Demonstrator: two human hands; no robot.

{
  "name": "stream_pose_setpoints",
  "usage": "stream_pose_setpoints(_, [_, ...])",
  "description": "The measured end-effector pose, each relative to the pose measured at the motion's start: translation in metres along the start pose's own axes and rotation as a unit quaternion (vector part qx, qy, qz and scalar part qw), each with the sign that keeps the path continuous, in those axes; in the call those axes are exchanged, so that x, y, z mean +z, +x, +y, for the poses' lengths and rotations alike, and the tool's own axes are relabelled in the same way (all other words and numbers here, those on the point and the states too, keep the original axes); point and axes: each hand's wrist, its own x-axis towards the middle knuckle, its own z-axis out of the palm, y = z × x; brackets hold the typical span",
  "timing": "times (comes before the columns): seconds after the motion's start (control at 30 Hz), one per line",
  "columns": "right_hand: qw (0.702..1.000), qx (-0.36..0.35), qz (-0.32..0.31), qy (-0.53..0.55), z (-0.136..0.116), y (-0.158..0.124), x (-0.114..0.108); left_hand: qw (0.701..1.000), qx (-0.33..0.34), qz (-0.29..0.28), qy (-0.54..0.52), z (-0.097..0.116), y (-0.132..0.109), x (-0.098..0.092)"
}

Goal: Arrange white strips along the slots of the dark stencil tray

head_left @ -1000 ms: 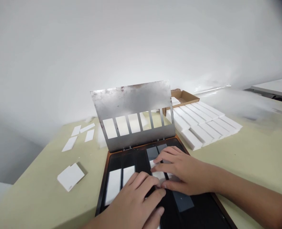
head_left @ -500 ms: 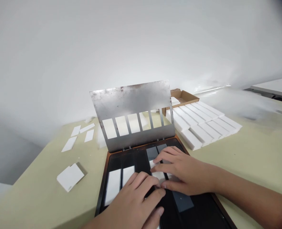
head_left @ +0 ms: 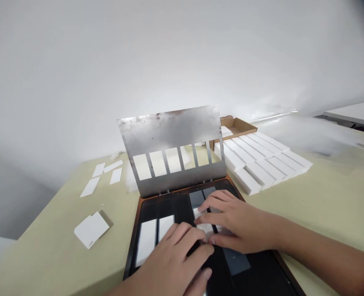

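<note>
My right hand (head_left: pixel 239 224) lies over the right part of a black tray (head_left: pixel 256 275) with a copper-coloured rim. Its fingers and thumb are around a white strip (head_left: pixel 204 225), which is partly hidden. My left hand (head_left: pixel 176 257) rests just below and left of that strip, its fingertips close to or touching the strip's lower end. Two more white strips (head_left: pixel 146 242) lie in the tray's left slots. A dark grey strip (head_left: pixel 236 261) lies below my right hand. A stainless steel plate (head_left: pixel 169 127) with a row of rectangular windows stands hinged at the tray's far edge.
White bars in rows (head_left: pixel 262 160) lie on the pale green table (head_left: pixel 323 201) to the right of the plate, with a cardboard box (head_left: pixel 236 125) behind them. Loose white strips (head_left: pixel 90 187) and a white card (head_left: pixel 91 230) lie at the left.
</note>
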Motion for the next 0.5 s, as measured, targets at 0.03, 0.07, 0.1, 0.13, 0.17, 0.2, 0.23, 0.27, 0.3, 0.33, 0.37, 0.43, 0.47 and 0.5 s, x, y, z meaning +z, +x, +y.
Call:
stream_pose_setpoints(0.03, [1.000, 0.000, 0.000, 0.000, 0.0003, 0.0001, 0.0001, 1.000, 0.001, 0.002, 0.001, 0.0001, 0.0004, -0.0006])
stream_pose_setpoints(0.07, [1.000, 0.000, 0.000, 0.000, 0.0006, 0.0003, 0.0002, 1.000, 0.001, 0.004, 0.001, 0.0001, 0.0008, -0.0010])
stream_pose_setpoints(0.1, [1.000, 0.001, -0.001, 0.000, 0.0008, 0.0004, 0.0001, 1.000, 0.002, 0.004, 0.001, -0.0001, 0.0013, -0.0011])
stream_pose_setpoints(0.13, [1.000, 0.001, 0.000, 0.000, 0.0009, 0.0006, 0.0000, 1.000, 0.002, 0.002, 0.001, -0.0006, 0.0017, -0.0010])
stream_pose_setpoints(0.17, [1.000, 0.001, 0.000, 0.001, 0.0009, 0.0007, -0.0001, 1.000, 0.005, 0.000, 0.001, -0.0012, 0.0022, -0.0005])
stream_pose_setpoints(0.2, [1.000, 0.001, 0.000, 0.002, 0.0007, 0.0008, -0.0003, 1.000, 0.006, -0.001, 0.002, -0.0018, 0.0025, 0.0002])
stream_pose_setpoints(0.23, [1.000, 0.000, 0.000, 0.002, 0.0004, 0.0009, -0.0005, 1.000, 0.006, -0.001, 0.004, -0.0025, 0.0028, 0.0010])
stream_pose_setpoints(0.27, [1.000, 0.001, -0.001, 0.001, 0.0000, 0.0010, -0.0007, 1.000, 0.008, 0.003, 0.006, -0.0032, 0.0031, 0.0018])
stream_pose_setpoints(0.3, [1.000, 0.001, 0.000, 0.000, -0.0004, 0.0011, -0.0008, 1.000, 0.010, 0.006, 0.008, -0.0037, 0.0033, 0.0025])
stream_pose_setpoints(0.33, [1.000, 0.001, 0.000, -0.001, -0.0008, 0.0011, -0.0008, 1.000, 0.011, 0.009, 0.009, -0.0040, 0.0035, 0.0031])
stream_pose_setpoints(0.37, [1.000, 0.002, 0.002, -0.003, -0.0011, 0.0011, -0.0007, 1.000, 0.011, 0.010, 0.011, -0.0041, 0.0037, 0.0033])
stream_pose_setpoints(0.43, [1.000, 0.001, 0.006, -0.002, -0.0012, 0.0009, -0.0003, 1.000, 0.011, 0.013, 0.014, -0.0034, 0.0039, 0.0028])
stream_pose_setpoints(0.47, [1.000, -0.001, 0.008, 0.000, -0.0010, 0.0008, 0.0001, 1.000, 0.012, 0.015, 0.014, -0.0026, 0.0039, 0.0022])
stream_pose_setpoints(0.5, [1.000, -0.002, 0.009, 0.002, -0.0008, 0.0008, 0.0005, 1.000, 0.010, 0.017, 0.015, -0.0015, 0.0037, 0.0015])
